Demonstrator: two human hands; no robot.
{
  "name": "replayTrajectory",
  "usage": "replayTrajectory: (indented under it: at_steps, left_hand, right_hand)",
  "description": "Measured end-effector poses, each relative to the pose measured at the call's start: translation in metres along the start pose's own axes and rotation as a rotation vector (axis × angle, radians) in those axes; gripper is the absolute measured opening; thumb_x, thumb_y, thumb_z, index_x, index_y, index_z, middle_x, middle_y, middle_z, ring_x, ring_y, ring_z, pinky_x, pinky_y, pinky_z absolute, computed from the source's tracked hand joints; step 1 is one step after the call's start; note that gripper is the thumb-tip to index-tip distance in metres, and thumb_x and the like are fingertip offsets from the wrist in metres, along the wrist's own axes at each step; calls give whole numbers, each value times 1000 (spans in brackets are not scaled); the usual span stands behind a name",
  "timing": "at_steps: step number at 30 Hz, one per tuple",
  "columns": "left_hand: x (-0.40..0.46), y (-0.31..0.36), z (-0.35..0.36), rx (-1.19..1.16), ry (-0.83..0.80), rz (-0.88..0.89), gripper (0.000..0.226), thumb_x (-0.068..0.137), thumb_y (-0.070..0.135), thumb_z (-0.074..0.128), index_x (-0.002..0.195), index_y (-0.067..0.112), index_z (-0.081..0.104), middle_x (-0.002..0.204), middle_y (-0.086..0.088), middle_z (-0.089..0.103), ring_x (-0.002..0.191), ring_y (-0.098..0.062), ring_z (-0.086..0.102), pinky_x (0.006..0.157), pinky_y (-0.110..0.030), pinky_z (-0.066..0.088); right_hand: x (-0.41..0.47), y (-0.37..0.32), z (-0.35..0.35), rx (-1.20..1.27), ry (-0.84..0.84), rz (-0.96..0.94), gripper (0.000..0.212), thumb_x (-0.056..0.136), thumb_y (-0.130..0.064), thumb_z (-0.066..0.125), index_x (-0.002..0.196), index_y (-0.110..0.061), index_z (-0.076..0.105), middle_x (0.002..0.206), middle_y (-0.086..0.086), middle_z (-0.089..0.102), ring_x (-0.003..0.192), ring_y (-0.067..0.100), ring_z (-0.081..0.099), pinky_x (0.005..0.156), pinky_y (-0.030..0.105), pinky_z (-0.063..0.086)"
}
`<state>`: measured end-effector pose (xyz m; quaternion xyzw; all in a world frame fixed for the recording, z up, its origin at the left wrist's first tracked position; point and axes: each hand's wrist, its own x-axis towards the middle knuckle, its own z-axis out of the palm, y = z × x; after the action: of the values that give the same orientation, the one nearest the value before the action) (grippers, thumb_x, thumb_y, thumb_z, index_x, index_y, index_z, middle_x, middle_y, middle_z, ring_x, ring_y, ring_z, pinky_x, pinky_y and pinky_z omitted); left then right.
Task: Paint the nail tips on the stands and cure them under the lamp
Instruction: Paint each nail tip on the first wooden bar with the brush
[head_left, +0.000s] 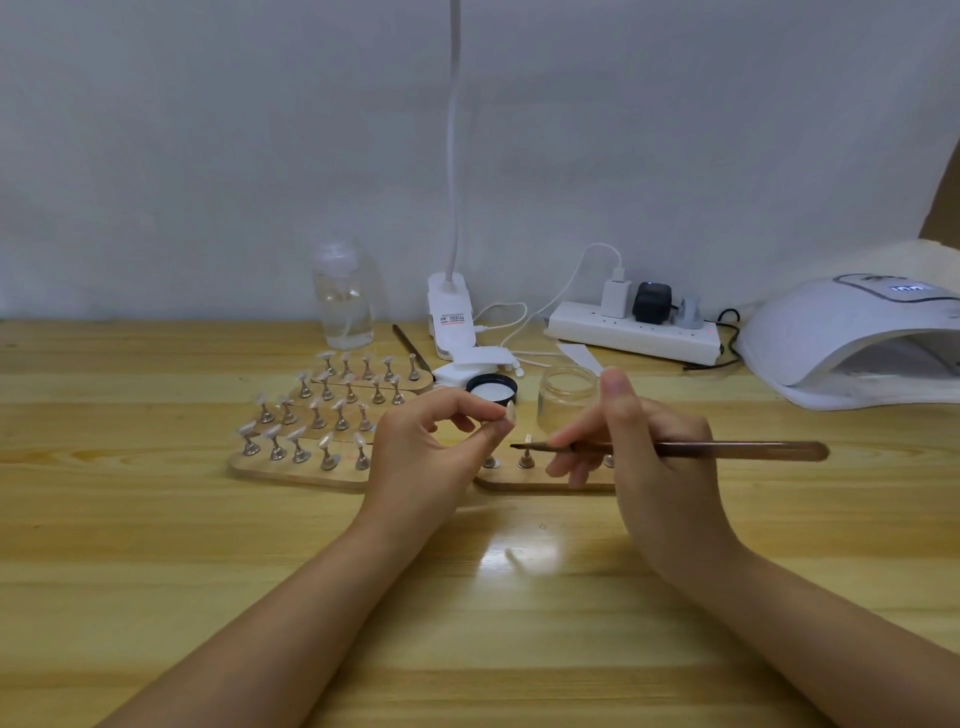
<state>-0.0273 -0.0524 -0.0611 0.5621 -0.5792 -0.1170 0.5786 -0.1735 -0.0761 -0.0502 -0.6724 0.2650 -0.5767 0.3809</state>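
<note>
On the wooden desk (156, 519), the left hand (431, 447) pinches a single nail tip (510, 414) between thumb and forefinger, lifted just above a wooden stand board (540, 480). The right hand (639, 457) grips a brown brush (727, 450), fingers curled round the handle, its bristle end beside a tip on a metal stand (526, 457). Four more boards of nail tips (311, 415) lie to the left. A glass jar (567, 392) stands behind the hands, with its black lid (491, 388) beside it. The white curing lamp (852, 343) sits far right.
</note>
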Motion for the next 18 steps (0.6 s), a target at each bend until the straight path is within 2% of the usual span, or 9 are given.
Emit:
replayTrajectory:
  at_steps: [2,6,9,11,15,18]
  left_hand:
    - [0,0,0,5,-7,-3,16,71,16,76,69,30,67,68,14,65,69,1,55,72,-8,36]
    - [0,1,0,-8,-16,18,15,72,14,74,73,28,69,76,15,67,74,3,57,70,-6,37]
    - [0,3,0,-55,-25,49,14,72,8,73,80,20,72,88,8,66,77,9,56,68,-3,37]
    - [0,3,0,-73,-43,69,16,73,5,72,84,16,71,87,2,65,77,9,55,67,-3,39]
    - [0,1,1,-80,-63,72,21,74,5,71,91,18,70,82,6,67,78,1,60,69,-6,42]
    - [1,-1,2,-79,-42,72,20,74,7,71,92,17,70,82,8,68,80,-2,62,73,-8,44]
  right_hand:
    - [0,1,-2,0,21,-31,40,92,-33,41,67,-18,68,59,1,68,51,8,62,51,13,46]
    - [1,3,-5,-73,33,-61,39,90,-43,36,77,-24,67,74,-6,71,64,5,64,59,9,44]
    - [1,4,-5,-33,44,-36,41,88,-46,37,72,-24,68,68,-4,70,60,7,64,56,13,46]
    - [2,4,-6,-30,47,-42,41,88,-45,37,71,-24,68,67,-4,70,60,8,64,55,14,46]
    - [3,2,-5,-66,14,-46,36,90,-44,40,76,-24,67,72,-4,70,63,6,63,58,10,44]
    - [2,3,-3,-31,1,-1,38,90,-40,43,69,-20,68,64,2,69,56,7,61,55,12,45]
